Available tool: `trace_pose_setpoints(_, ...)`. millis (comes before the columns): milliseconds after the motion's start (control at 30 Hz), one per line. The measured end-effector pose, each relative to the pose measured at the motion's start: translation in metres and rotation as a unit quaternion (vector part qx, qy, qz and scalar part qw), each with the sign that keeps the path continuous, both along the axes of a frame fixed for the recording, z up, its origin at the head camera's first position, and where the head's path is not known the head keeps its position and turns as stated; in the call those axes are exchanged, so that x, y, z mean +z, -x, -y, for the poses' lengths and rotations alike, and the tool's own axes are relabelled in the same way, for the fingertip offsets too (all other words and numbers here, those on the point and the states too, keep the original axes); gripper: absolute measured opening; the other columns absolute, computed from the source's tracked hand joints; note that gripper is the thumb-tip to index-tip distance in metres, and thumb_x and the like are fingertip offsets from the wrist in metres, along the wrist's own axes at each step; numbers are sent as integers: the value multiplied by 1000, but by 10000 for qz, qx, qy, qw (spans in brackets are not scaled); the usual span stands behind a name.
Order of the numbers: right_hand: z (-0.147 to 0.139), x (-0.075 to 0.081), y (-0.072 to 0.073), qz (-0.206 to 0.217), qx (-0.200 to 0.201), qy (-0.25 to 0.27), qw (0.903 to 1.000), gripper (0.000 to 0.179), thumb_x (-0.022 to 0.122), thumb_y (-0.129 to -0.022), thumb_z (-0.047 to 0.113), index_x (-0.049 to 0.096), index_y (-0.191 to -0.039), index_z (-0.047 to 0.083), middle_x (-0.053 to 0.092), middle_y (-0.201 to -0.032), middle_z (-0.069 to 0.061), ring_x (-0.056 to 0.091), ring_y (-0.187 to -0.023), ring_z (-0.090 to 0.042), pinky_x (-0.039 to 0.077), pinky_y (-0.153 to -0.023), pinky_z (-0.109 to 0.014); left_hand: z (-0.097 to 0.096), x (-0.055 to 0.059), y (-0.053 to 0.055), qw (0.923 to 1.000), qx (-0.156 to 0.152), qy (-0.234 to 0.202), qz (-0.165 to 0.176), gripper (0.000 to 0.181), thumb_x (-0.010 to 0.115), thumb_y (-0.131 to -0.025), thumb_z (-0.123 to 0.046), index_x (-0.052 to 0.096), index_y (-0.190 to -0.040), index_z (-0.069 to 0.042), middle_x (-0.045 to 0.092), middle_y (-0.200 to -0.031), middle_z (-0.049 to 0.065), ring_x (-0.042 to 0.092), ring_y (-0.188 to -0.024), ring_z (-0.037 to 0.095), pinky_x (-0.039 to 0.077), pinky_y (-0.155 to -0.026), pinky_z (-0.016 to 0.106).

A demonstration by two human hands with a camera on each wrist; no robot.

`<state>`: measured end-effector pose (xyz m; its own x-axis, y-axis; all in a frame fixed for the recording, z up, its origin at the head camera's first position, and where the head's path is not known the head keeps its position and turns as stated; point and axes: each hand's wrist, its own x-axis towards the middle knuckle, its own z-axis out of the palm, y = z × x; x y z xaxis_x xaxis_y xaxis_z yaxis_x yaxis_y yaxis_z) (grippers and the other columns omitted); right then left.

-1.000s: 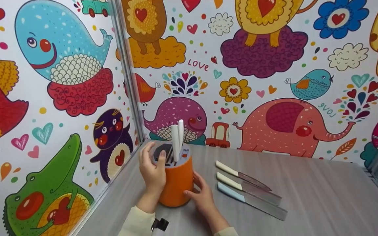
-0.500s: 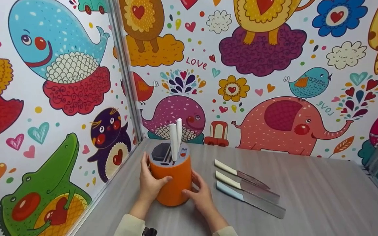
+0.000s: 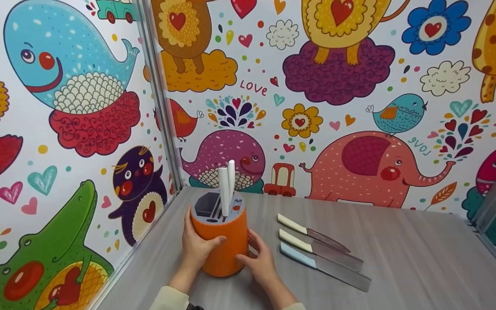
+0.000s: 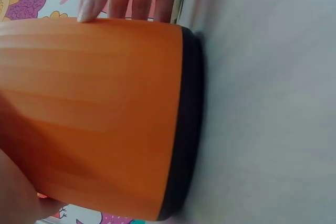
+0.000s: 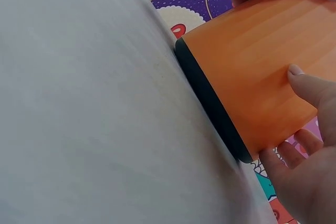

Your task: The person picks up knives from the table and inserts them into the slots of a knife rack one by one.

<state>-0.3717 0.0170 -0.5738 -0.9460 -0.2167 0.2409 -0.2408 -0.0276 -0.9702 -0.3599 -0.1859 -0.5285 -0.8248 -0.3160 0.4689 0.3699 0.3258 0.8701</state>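
From my remote station I have both hands on the orange knife block (image 3: 228,247), which stands upright near the left side of the desk (image 3: 403,258), its black base (image 5: 210,100) seemingly resting on the surface. The left hand (image 3: 198,245) curves round its left side, thumb laid across the front; the right hand (image 3: 261,260) cups the lower right side, thumb tip on the front and fingers reaching behind. Neither is spread wide, and both hold only the block (how hard they squeeze, I cannot tell).

I judge the shell stiff and probably hard plastic, so it should not give under my grip. Its smooth, rounded wall could slip, and I expect moderate weight, perhaps a little top-heavy with two white handles (image 3: 224,193) rising from the slots. I would take hold low on opposite sides, as here, well below the handles.

To the right, apart from the block, lie a pointed cream-handled knife (image 3: 314,234), a broader cream-handled knife (image 3: 319,249) and a blue-handled knife (image 3: 323,268).
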Motion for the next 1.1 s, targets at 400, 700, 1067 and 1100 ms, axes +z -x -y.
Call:
trace_pose_setpoints(400,-19,5,2,-12,225,-80,9997,79,86,-89,9,47,-156,-3,54,-154,-31,53,-142,-48,48,-116,-61,2,-2,-5,9999,158,2,22,123,100,-71,-27,23,-166,-12,48,-160,16,53,-138,36,37,-125,62)
trace_pose_setpoints(700,-96,28,19,-381,-1255,-1956,9719,53,85,-82,0,70,-133,5,72,-132,-23,66,-126,-41,53,-109,-61,0,0,-4,9999,90,59,89,123,99,-71,-30,22,-166,-11,48,-159,17,53,-137,36,39,-124,63)
trace_pose_setpoints(1067,-159,38,29,141,-865,-3259,9413,47,90,-75,3,75,-121,1,79,-107,-15,72,-103,-32,60,-89,-52,-1,2,-1,9991,58,90,412,122,97,-75,-38,20,-166,-14,47,-160,15,52,-139,35,37,-125,61)
trace_pose_setpoints(1100,-160,36,29,68,-787,-3297,9408,46,90,-74,2,76,-118,0,79,-105,-14,73,-101,-31,61,-87,-51,-1,3,-1,9989,57,88,460,122,97,-76,-39,19,-166,-15,46,-160,15,52,-140,35,37,-126,61)
